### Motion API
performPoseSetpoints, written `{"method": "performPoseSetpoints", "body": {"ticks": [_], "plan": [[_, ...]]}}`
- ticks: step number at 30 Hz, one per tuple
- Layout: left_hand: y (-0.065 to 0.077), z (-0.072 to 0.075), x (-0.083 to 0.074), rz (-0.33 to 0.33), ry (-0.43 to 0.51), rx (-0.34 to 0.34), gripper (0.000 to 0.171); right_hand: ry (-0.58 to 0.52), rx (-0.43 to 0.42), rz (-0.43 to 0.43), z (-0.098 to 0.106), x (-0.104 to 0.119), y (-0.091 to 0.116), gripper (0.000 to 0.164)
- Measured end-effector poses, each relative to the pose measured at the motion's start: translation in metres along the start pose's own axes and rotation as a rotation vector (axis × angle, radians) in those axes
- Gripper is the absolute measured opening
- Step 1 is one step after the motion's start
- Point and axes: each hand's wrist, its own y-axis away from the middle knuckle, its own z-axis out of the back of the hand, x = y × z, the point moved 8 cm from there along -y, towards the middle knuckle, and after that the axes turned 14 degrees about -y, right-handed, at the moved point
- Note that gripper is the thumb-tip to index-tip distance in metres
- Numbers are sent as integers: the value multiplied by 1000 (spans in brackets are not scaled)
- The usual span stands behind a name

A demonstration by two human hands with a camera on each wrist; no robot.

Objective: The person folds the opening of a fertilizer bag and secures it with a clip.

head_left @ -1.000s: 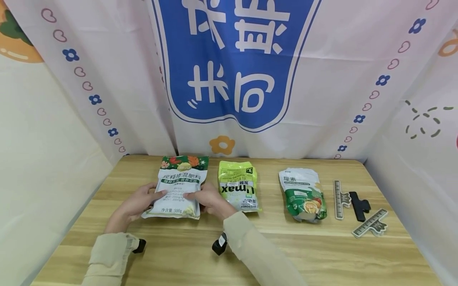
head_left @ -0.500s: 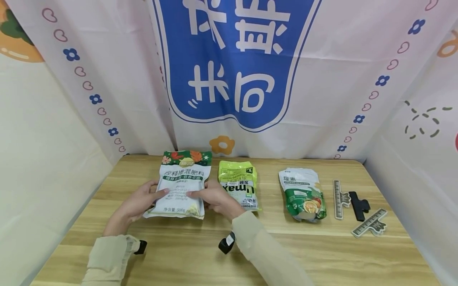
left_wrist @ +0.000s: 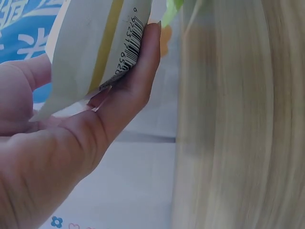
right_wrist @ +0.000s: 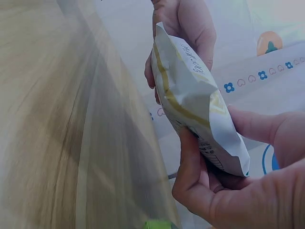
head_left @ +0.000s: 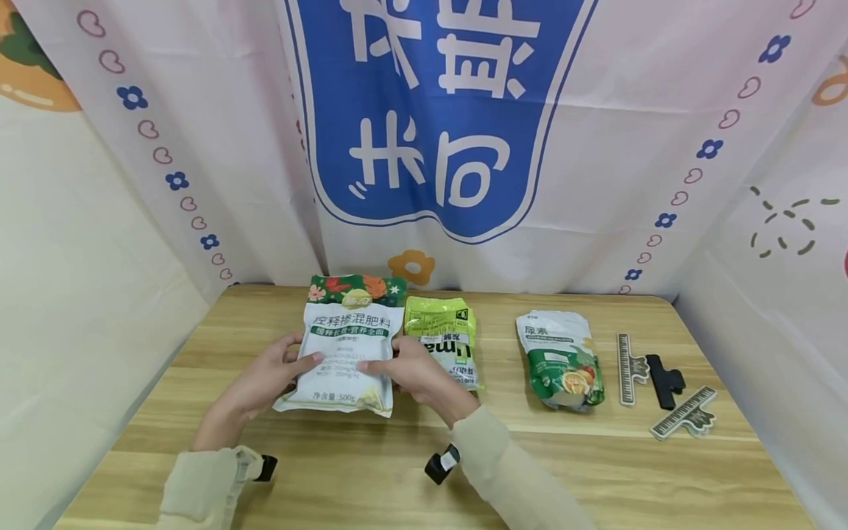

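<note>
White bag: it's the one with the green, leafy-looking top and "500g" on the front (head_left: 351,320), up off the desk, right between the two hands, printed face toward the head camera and lower edge toward the person.
Left hand: left hand (head_left: 274,372) grips the bag's left side, thumb on the front, fingers underneath; the left wrist view shows a barcode and gold stripe back there.
Right hand: right hand (head_left: 417,375) has the other side, same deal, thumb on the front and fingers curled behind.
Lime bag: lime-green bag (head_left: 453,335) lies just past the right hand, partly covered by it and the white bag in the head view.
Pouch: white-and-green pouch with fruit pictures (head_left: 559,361), further right of the right hand, well apart from it.
Clips: farthest right of the hands, a ruler-print clip (head_left: 626,372), a black clip (head_left: 661,383), then a slanted ruler-print clip (head_left: 682,414).
Sleeves: beige, left sleeve (head_left: 199,486) and right sleeve (head_left: 530,478), behind the hands.
Desk: wood-grain desk (head_left: 344,486) under everything.
Backdrop: pale cloth (head_left: 252,147) beyond the hands, big blue shield print (head_left: 424,165) on it.
</note>
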Motion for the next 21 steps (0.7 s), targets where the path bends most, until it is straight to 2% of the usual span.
{"method": "performPoseSetpoints", "body": {"ticks": [7,13,21], "plan": [[4,-15,-10,12,8,10,66,-37,1,32,13,1,17,27],[7,-30,-20,-24,32,39,65,-54,27,49,25,2,34,31],[5,-51,-28,-2,66,41,64,15,-13,47,48,0,53,43]]}}
